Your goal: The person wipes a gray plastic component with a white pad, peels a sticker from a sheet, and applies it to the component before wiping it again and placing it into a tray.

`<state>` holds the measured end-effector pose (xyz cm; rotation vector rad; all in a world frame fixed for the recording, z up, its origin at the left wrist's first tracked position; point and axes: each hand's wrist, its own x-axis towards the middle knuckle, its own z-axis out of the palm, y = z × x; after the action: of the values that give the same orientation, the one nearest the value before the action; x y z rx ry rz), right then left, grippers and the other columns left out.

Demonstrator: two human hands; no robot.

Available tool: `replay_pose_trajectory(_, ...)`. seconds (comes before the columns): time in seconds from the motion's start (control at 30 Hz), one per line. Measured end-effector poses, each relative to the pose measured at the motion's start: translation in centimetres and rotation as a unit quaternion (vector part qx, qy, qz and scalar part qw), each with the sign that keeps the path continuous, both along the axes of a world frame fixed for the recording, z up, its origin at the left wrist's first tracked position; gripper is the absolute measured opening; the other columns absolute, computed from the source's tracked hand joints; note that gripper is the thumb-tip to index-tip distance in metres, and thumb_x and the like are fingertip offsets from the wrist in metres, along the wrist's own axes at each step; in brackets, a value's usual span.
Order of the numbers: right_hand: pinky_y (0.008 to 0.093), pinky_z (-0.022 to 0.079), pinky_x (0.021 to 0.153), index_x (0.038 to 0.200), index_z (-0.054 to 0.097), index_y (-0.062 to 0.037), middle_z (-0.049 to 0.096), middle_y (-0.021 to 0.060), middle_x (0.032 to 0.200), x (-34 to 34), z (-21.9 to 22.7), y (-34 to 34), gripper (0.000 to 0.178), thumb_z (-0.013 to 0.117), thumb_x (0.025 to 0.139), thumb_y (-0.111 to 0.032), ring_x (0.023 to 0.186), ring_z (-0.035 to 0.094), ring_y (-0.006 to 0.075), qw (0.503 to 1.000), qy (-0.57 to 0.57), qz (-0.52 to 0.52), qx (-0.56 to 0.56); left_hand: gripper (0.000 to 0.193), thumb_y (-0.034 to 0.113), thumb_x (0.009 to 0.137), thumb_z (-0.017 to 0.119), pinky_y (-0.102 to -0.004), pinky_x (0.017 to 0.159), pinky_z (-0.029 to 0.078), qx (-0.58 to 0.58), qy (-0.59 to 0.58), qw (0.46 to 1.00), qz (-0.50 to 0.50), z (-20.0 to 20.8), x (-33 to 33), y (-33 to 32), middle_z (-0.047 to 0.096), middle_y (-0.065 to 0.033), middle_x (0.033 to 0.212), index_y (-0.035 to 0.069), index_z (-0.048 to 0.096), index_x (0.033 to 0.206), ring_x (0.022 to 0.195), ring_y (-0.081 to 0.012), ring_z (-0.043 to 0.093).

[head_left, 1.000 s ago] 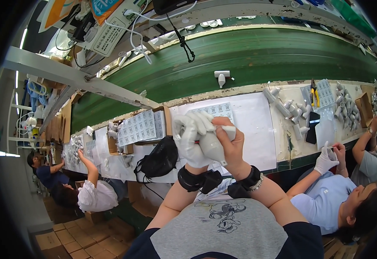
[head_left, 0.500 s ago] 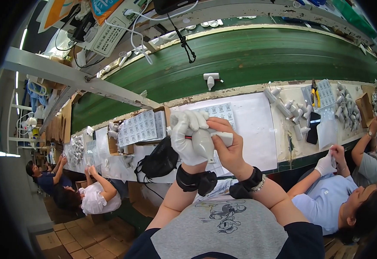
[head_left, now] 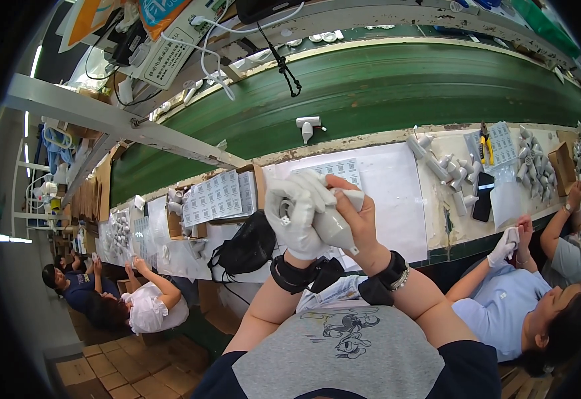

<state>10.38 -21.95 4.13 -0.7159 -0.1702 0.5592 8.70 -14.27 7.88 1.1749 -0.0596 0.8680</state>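
Above the white work sheet, I hold a glossy white T-shaped plastic housing (head_left: 332, 228) with a tapered, bulb-like stem. My left hand (head_left: 295, 214), in a white glove, is closed around its tube-like end, which mostly hides behind the glove. Bare fingers of my right hand (head_left: 362, 223) are closed on its other side, near the stem. The tapered end points down and to the right, toward my right wrist. Behind my hands lies a sheet of printed labels (head_left: 347, 171) on the white paper (head_left: 393, 199).
A green conveyor belt (head_left: 383, 86) runs across the back, carrying another white T-shaped piece (head_left: 307, 128). To the left are a box of label sheets (head_left: 214, 199) and a black bag (head_left: 242, 247). Similar pieces (head_left: 536, 166), yellow-handled pliers (head_left: 485, 143) and a phone (head_left: 482, 197) lie right. Co-workers sit either side.
The housing has turned in my hands, its tapered end swinging to the lower right. My gloved fingers have shifted over its tube. On the belt, the white piece has moved left.
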Motion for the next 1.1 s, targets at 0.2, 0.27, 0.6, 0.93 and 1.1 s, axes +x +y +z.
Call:
replay_pose_trajectory(0.2,0.0270,0.045,0.079,0.122,0.044,0.0001,0.060,0.0078,0.091,1.2,-0.5,-0.4,0.037,0.049,0.091,-0.020,0.085,0.056,0.0147,0.996,0.081,0.012,0.025,0.015,0.012,0.084,0.043,-0.0346,0.069,0.037,-0.160,0.025,0.983,-0.087,-0.8,0.0,0.0,0.043,-0.0030,0.063,0.008,0.039,0.070,0.059,-0.0168,0.043)
replay_pose_trajectory(0.27,0.0281,0.044,0.079,0.120,0.044,-0.0006,0.059,0.0079,0.088,1.7,-0.8,-0.9,0.036,0.048,0.091,-0.022,0.084,0.056,0.0154,0.997,0.078,0.014,0.021,0.016,0.013,0.084,0.044,-0.0339,0.070,0.036,-0.197,0.018,0.975,-0.105,-0.7,0.2,0.3,0.042,-0.0025,0.062,0.008,0.039,0.070,0.059,-0.0162,0.043)
replay_pose_trajectory(0.6,0.0319,0.042,0.078,0.094,0.044,-0.0063,0.054,0.0086,0.082,3.3,-2.0,-3.3,0.026,0.047,0.090,-0.032,0.084,0.051,0.0177,0.997,-0.034,0.059,0.033,0.018,0.019,0.082,0.048,-0.0300,0.073,0.032,-0.343,0.012,0.923,-0.175,-0.5,0.6,1.4,0.037,0.0008,0.063,0.012,0.039,0.068,0.062,-0.0119,0.038)
replay_pose_trajectory(0.93,0.0325,0.040,0.087,0.088,0.046,-0.0061,0.046,0.0131,0.109,2.4,-0.6,-3.8,0.013,0.053,0.085,-0.017,0.101,0.048,0.0183,0.968,-0.239,0.026,-0.067,0.016,0.018,0.083,0.048,-0.0313,0.077,0.033,-0.385,0.012,0.909,-0.158,-0.3,0.6,1.6,0.038,0.0000,0.068,0.011,0.040,0.072,0.068,-0.0132,0.040)
replay_pose_trajectory(1.1,0.0329,0.039,0.089,0.086,0.048,-0.0042,0.045,0.0142,0.115,1.0,0.6,-1.9,0.006,0.052,0.081,-0.002,0.107,0.047,0.0192,0.954,-0.287,-0.036,-0.080,0.015,0.017,0.083,0.047,-0.0332,0.078,0.034,-0.349,0.024,0.926,-0.141,-0.3,0.4,1.2,0.039,-0.0014,0.069,0.010,0.039,0.073,0.069,-0.0152,0.040)
